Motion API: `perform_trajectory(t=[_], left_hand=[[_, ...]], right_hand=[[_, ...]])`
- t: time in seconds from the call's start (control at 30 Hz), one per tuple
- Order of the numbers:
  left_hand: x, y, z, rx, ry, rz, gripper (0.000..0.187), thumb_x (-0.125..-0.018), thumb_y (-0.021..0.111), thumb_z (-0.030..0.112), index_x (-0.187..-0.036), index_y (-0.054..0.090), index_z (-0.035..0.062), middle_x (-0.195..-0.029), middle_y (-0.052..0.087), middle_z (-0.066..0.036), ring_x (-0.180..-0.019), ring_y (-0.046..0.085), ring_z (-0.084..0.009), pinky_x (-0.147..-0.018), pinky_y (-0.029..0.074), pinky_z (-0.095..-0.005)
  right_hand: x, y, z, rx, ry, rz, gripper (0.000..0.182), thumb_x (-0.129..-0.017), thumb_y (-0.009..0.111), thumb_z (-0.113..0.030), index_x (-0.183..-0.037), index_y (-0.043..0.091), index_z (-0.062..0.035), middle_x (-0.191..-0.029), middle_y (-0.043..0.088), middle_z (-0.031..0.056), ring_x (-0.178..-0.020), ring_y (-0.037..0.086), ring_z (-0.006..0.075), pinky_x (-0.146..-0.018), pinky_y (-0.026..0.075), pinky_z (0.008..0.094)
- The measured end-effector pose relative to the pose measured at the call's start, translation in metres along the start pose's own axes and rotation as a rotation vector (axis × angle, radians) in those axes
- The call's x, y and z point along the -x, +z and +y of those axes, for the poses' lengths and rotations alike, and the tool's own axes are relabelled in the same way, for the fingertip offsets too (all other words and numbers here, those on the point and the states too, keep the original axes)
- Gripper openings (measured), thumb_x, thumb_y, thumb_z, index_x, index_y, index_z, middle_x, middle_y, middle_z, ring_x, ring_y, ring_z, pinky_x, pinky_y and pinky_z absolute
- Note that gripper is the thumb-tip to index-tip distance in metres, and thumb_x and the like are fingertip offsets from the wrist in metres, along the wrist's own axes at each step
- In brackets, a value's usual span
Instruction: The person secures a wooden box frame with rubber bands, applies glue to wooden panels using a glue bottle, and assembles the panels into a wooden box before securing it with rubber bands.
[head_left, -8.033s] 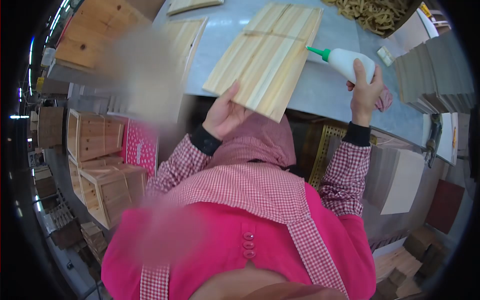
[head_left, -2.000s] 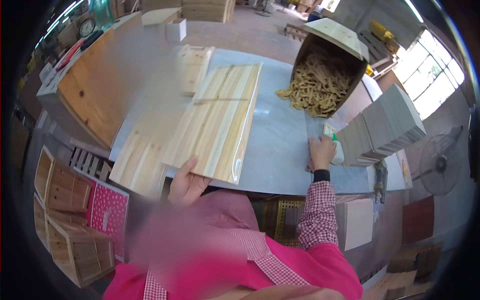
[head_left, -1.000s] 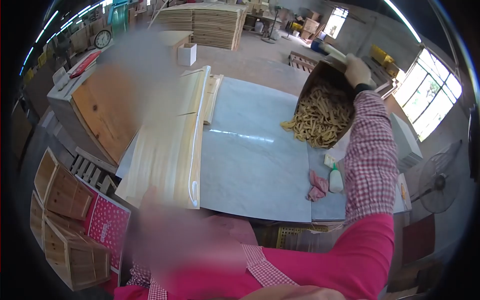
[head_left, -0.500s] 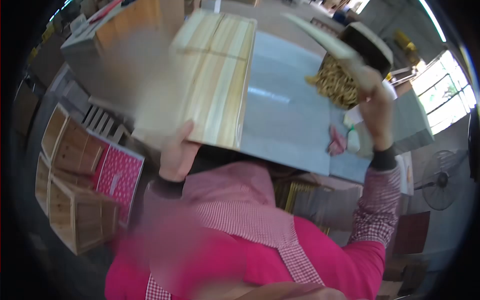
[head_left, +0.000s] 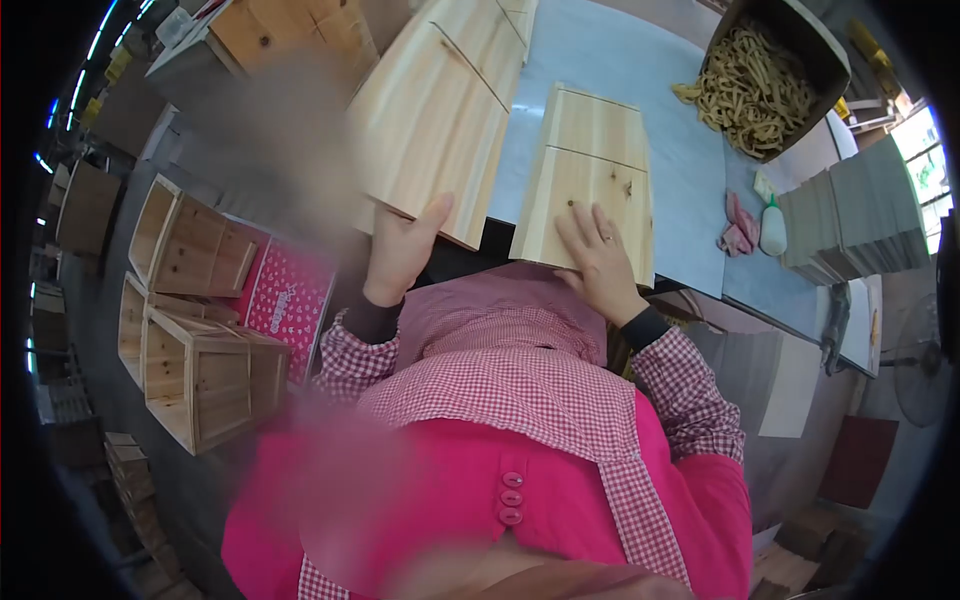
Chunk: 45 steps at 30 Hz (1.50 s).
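Note:
My left hand (head_left: 403, 255) grips the near edge of a large pale wooden panel (head_left: 440, 110), with the thumb on top and the other fingers partly hidden beneath it. A narrow dark seam crosses this panel. To its right, a smaller wooden board (head_left: 595, 190) with a cross line and dark knots lies over the table's near edge. My right hand (head_left: 600, 262) holds this board by its near end, its fingers stretched over the upper face and its thumb at the edge. A gap separates the two wooden pieces.
The grey-blue table (head_left: 690, 190) carries a box (head_left: 830, 50) of tan bands, a pink cloth (head_left: 738, 228), a white bottle (head_left: 773, 230) and stacked grey sheets (head_left: 860, 205). Wooden crates (head_left: 215, 375) stand at left by a pink printed sheet (head_left: 290, 300). A fan (head_left: 915, 365) is at right.
My right hand has brought the smaller board from its raised place at the right down and left, beside the large panel. My left hand still holds the large panel, which appears turned.

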<state>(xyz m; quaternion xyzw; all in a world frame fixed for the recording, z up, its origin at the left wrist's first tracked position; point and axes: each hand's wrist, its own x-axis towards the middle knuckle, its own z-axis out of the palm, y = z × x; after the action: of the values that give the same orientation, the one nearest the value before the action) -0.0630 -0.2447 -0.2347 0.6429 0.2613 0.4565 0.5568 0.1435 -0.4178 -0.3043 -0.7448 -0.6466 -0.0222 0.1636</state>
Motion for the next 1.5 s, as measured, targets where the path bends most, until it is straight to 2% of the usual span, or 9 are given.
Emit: perform_trajectory(t=[0.13,0.57,0.67,0.87,0.97,1.03,1.17,1.33,1.5], left_hand=[[-0.007,0.009,-0.016,-0.132,-0.018,-0.109,0.035,-0.084,0.065,0.004,-0.116,0.057,-0.0055,-0.109,0.063,-0.009,-0.099,0.060,-0.0152,-0.085,0.047,-0.0277],[-0.007,0.043,-0.028,-0.339,-0.100,-0.263,0.035,-0.085,0.064,0.008,-0.115,0.055,-0.0088,-0.106,0.064,-0.010,-0.095,0.061,-0.0167,-0.082,0.049,-0.0303],[0.000,0.048,-0.036,-0.616,-0.010,-0.276,0.023,-0.084,0.062,0.014,-0.090,0.062,-0.0087,-0.074,0.067,-0.014,-0.063,0.063,-0.0166,-0.056,0.049,-0.0305],[0.009,0.062,-0.021,-0.430,-0.055,-0.258,0.024,-0.084,0.063,0.015,-0.089,0.063,-0.0090,-0.075,0.066,-0.018,-0.070,0.065,-0.0196,-0.062,0.050,-0.0348],[0.009,0.053,-0.027,-0.496,-0.039,-0.260,0.026,-0.084,0.064,0.013,-0.097,0.062,-0.0092,-0.086,0.067,-0.018,-0.080,0.065,-0.0236,-0.071,0.051,-0.0369],[0.008,0.041,-0.047,-0.478,-0.006,-0.307,0.040,-0.086,0.064,0.007,-0.120,0.049,-0.0081,-0.111,0.060,-0.015,-0.099,0.059,-0.0211,-0.086,0.048,-0.0326],[0.012,0.036,-0.073,-0.314,-0.055,-0.191,0.042,-0.087,0.063,0.006,-0.123,0.047,-0.0093,-0.119,0.056,-0.017,-0.105,0.056,-0.0227,-0.091,0.045,-0.0328],[0.003,0.032,-0.078,-0.500,-0.089,-0.173,0.050,-0.088,0.062,0.005,-0.129,0.040,-0.0102,-0.125,0.052,-0.017,-0.112,0.053,-0.0222,-0.097,0.041,-0.0315],[-0.002,0.039,-0.059,-0.307,-0.104,-0.237,0.051,-0.088,0.062,0.005,-0.130,0.038,-0.0112,-0.127,0.051,-0.018,-0.115,0.051,-0.0222,-0.099,0.039,-0.0313]], right_hand=[[-0.003,0.006,-0.002,-0.061,-0.028,0.001,0.075,-0.074,0.073,-0.021,-0.140,0.039,-0.0082,-0.149,0.029,0.0160,-0.137,0.026,0.0410,-0.110,0.026,0.0527],[-0.004,0.002,-0.007,-0.134,0.004,0.031,0.072,-0.072,0.074,-0.018,-0.137,0.044,-0.0074,-0.147,0.033,0.0169,-0.137,0.028,0.0392,-0.110,0.025,0.0516],[-0.005,0.003,-0.006,-0.121,0.004,0.023,0.072,-0.072,0.073,-0.016,-0.137,0.044,-0.0070,-0.147,0.033,0.0173,-0.137,0.028,0.0390,-0.110,0.026,0.0516],[-0.006,-0.007,0.001,-0.120,0.055,0.000,0.069,-0.073,0.073,-0.020,-0.135,0.046,-0.0066,-0.145,0.036,0.0176,-0.134,0.033,0.0390,-0.109,0.028,0.0498],[-0.007,-0.011,0.051,-0.358,0.018,0.086,0.054,-0.074,0.071,-0.020,-0.124,0.055,-0.0048,-0.134,0.048,0.0188,-0.124,0.045,0.0374,-0.103,0.036,0.0471],[-0.011,-0.046,0.106,-0.041,0.286,0.300,0.037,-0.077,0.069,-0.019,-0.109,0.061,-0.0019,-0.120,0.057,0.0180,-0.112,0.053,0.0353,-0.094,0.042,0.0450],[0.013,-0.092,0.206,0.486,0.856,0.193,0.023,-0.078,0.064,-0.016,-0.097,0.066,-0.0030,-0.110,0.062,0.0178,-0.105,0.058,0.0348,-0.087,0.047,0.0442],[0.051,-0.058,0.266,0.340,0.983,0.176,0.018,-0.078,0.062,-0.020,-0.081,0.070,-0.0036,-0.085,0.068,0.0184,-0.084,0.066,0.0380,-0.075,0.054,0.0455],[0.042,-0.121,0.210,0.391,0.905,0.202,0.030,-0.081,0.061,-0.031,-0.084,0.068,-0.0026,-0.088,0.067,0.0190,-0.086,0.065,0.0362,-0.075,0.052,0.0462]])
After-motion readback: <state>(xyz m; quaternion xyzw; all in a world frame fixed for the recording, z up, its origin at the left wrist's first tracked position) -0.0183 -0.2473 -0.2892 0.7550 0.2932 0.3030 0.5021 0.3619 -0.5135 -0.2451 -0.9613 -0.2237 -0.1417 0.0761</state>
